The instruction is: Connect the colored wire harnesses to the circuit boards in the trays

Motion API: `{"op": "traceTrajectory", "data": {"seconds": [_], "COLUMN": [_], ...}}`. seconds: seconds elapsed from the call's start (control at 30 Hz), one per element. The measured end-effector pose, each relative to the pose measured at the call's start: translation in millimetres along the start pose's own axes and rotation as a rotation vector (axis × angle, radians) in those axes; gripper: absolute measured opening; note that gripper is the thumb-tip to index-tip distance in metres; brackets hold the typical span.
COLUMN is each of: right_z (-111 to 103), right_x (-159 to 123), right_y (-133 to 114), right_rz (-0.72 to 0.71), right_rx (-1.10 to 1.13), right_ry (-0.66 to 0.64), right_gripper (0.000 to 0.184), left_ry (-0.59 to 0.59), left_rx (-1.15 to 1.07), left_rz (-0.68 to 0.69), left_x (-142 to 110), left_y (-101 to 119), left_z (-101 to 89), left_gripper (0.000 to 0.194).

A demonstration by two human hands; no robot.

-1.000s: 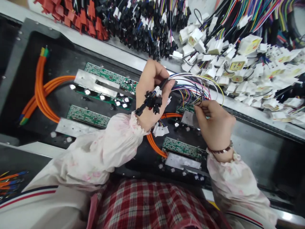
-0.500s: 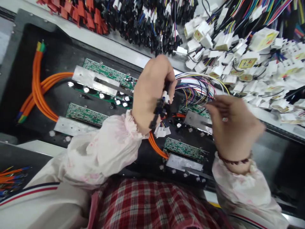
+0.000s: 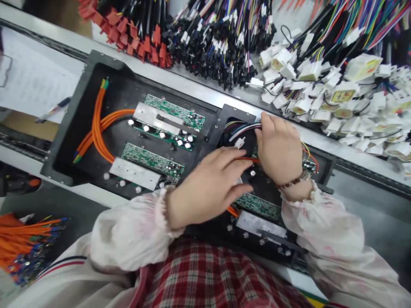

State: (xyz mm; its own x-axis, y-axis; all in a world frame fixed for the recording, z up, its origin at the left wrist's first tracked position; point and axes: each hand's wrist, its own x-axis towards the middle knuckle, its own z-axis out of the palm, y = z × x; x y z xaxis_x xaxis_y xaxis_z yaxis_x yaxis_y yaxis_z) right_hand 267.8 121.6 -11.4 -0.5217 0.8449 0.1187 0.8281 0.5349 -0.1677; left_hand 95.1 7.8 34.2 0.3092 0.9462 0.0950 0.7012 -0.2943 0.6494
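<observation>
My right hand sits over the black electronics housing, its fingers closed on a multi-coloured wire bundle. That bundle runs into a square opening in the housing. My left hand lies flat and open beside it, holding nothing, with its fingertips near a thin orange wire. A small white connector sits just left of my right fingers. Green circuit boards and an aluminium plate lie left of my hands. A thick orange cable bundle curves across the housing's left end.
Behind the housing, a metal rail edges the bench, with black-connector harnesses and white-connector harnesses beyond it. A printed paper sheet lies at the left. Orange wires with blue ends lie at the lower left.
The view has swung, showing more of the left side. The black connectors have gone from my left hand, which now lies open. My right hand has moved onto the wire bundle, now lying lower in the housing.
</observation>
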Motion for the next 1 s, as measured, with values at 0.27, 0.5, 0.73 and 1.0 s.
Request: {"op": "traceTrajectory", "data": {"seconds": [0.27, 0.5, 0.73, 1.0], "right_z": [-5, -15, -32, -40], "right_x": [4, 22, 44, 53], "right_y": [4, 9, -38, -46], "right_rz": [-0.045, 0.01, 0.081, 0.149], "right_rx": [0.085, 0.195, 0.287, 0.321], "right_ry": [0.104, 0.371, 0.426, 0.487], "right_gripper": [0.051, 0.041, 0.042, 0.041], "left_ry": [-0.01, 0.105, -0.037, -0.137], "left_rx": [0.151, 0.189, 0.347, 0.256], "left_rz": [-0.002, 0.156, -0.178, -0.109], "left_x": [1, 4, 119, 131], "left_y": [2, -50, -215, -281], "left_z": [26.9, -57.3, -187.9, -197.2], "left_gripper": [0.061, 0.03, 0.023, 0.052]}}
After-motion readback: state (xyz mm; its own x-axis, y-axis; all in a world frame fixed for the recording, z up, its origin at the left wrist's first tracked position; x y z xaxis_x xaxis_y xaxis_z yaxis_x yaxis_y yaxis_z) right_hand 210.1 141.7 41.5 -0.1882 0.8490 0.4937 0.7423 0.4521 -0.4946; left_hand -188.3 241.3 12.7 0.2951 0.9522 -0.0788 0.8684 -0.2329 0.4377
